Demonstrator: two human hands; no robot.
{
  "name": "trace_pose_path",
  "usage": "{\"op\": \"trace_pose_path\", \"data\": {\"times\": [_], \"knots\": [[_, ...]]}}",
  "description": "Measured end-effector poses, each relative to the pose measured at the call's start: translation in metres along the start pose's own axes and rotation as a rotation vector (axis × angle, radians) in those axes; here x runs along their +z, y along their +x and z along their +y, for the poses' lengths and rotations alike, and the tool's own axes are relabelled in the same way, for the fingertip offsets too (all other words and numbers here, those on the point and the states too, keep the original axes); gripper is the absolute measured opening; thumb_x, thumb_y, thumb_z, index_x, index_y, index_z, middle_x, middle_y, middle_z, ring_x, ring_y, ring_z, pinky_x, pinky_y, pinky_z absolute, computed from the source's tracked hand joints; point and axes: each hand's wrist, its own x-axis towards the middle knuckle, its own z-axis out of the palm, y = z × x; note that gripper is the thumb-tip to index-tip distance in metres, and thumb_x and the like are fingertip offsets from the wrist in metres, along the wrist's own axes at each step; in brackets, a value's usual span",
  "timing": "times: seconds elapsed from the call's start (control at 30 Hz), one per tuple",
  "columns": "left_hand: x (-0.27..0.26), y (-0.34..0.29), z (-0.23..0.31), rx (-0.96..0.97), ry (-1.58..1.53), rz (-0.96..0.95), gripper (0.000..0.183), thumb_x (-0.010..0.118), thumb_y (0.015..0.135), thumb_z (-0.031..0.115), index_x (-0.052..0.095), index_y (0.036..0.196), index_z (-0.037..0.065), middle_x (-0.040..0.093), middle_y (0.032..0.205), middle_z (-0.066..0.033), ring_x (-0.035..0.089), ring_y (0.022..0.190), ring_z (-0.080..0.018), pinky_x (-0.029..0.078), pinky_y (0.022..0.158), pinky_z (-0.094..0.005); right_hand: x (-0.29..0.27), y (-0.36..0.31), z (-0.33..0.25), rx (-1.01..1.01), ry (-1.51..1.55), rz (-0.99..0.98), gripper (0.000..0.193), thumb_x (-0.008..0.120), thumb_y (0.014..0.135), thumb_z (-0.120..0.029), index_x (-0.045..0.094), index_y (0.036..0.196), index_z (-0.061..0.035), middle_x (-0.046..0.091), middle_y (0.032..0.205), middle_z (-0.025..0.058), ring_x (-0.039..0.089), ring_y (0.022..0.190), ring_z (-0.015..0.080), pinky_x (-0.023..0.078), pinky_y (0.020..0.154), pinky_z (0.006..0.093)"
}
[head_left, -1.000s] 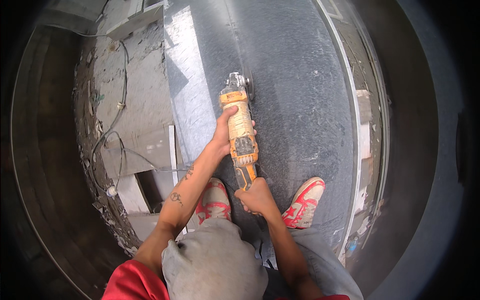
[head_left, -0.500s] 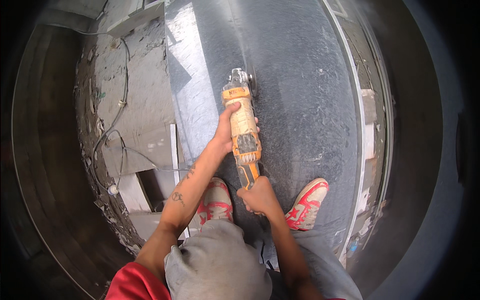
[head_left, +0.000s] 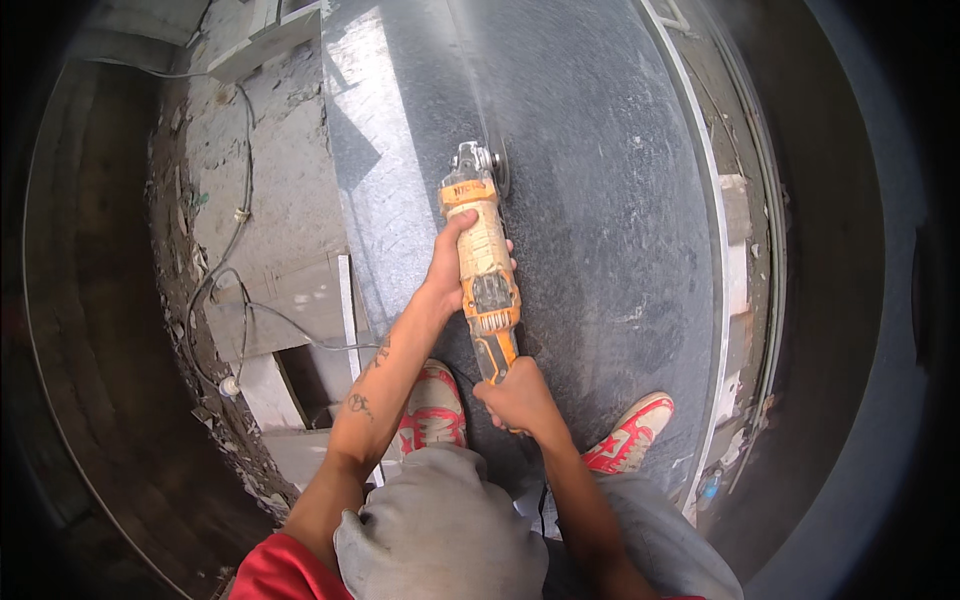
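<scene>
A dusty orange-and-cream angle grinder (head_left: 487,250) points away from me over a dark grey stone slab (head_left: 600,250). My left hand (head_left: 452,255) is wrapped round the grinder's body, its thumb lying on top. Farther back, my right hand (head_left: 520,395) grips the rear handle. The cutting disc (head_left: 502,172) stands upright on the right of the grinder's head, its lower edge at the slab. A thin straight line (head_left: 480,95) runs along the slab ahead of the disc. Whether the disc is spinning I cannot tell.
My shoes (head_left: 432,405) stand either side of the grinder's rear end. Grey cable (head_left: 245,190) with a white connector (head_left: 229,385) loops over concrete blocks (head_left: 260,270) at the left. Rubble lies there too. Beyond the slab's pale right edge (head_left: 712,200) are a blue bottle (head_left: 710,487) and pipes.
The grinder has shifted slightly left and toward me in the picture, both hands still on it. My right shoe has moved to the right and nearer.
</scene>
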Motion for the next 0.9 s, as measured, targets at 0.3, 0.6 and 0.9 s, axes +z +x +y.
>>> {"op": "trace_pose_path", "data": {"times": [0.3, 0.6, 0.9], "knots": [[0.009, 0.030, 0.032, 0.014, 0.015, -0.020, 0.054, 0.055, 0.087, 0.048, 0.049, 0.111, 0.001, 0.063, 0.081, -0.0173, 0.068, 0.067, -0.0305, 0.060, 0.057, -0.0437, -0.016, 0.023, -0.030, -0.115, 0.063, -0.047, 0.019, 0.063, 0.074, -0.006, 0.056, 0.060, 0.0051, 0.056, 0.050, 0.0102, 0.055, 0.039, 0.0166, 0.044, 0.038, 0.0321], [0.000, 0.000, -0.009, 0.050, 0.033, -0.067, 0.055, 0.053, 0.088, 0.050, 0.049, 0.116, 0.004, 0.063, 0.085, -0.0180, 0.068, 0.071, -0.0317, 0.060, 0.058, -0.0465, -0.011, -0.008, 0.002, -0.017, -0.021, 0.012, 0.023, 0.067, 0.071, -0.011, 0.059, 0.063, 0.0090, 0.059, 0.051, 0.0146, 0.060, 0.042, 0.0197, 0.048, 0.041, 0.0325], [0.002, -0.008, -0.012, 0.044, 0.028, -0.085, 0.055, 0.054, 0.088, 0.050, 0.048, 0.115, 0.003, 0.063, 0.085, -0.0181, 0.068, 0.070, -0.0314, 0.060, 0.058, -0.0440, -0.003, -0.010, 0.013, -0.036, -0.028, 0.038, 0.025, 0.065, 0.072, -0.011, 0.057, 0.058, 0.0070, 0.058, 0.050, 0.0142, 0.058, 0.041, 0.0194, 0.047, 0.039, 0.0326]]}}
